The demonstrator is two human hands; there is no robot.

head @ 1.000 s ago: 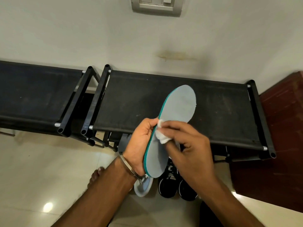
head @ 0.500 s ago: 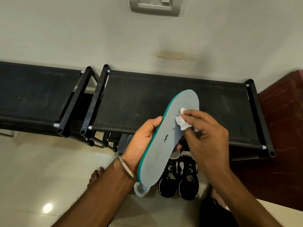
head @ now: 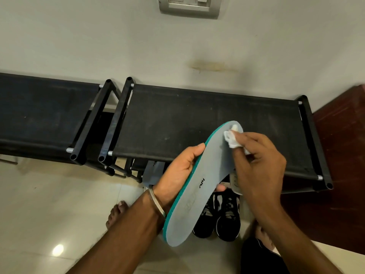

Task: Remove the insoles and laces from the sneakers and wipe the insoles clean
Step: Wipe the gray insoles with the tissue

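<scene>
While your left hand gripped the insole at its middle, thumb on the teal edge and fingertips curled round the far side, the grey face was tilted up toward you over the floor in front of the rack. A metal bangle sat at that wrist. Below the insole, a pair of black sneakers stood on the floor, partly hidden by it; whether their laces were out could not be told. To the right, your right hand pinched a white wipe and pressed it against the toe end of the insole.

Change noted: a second earlier the wipe lay at the insole's middle, beside the left thumb; half a second earlier it was higher up; at this moment it had reached the tip. The left grip had not shifted. In my judgement, one full stroke from middle to toe was completed, leaving the heel half, below the printed mark, possibly unwiped. The second insole was not clearly seen, so the wiping stage was judged part done.
</scene>
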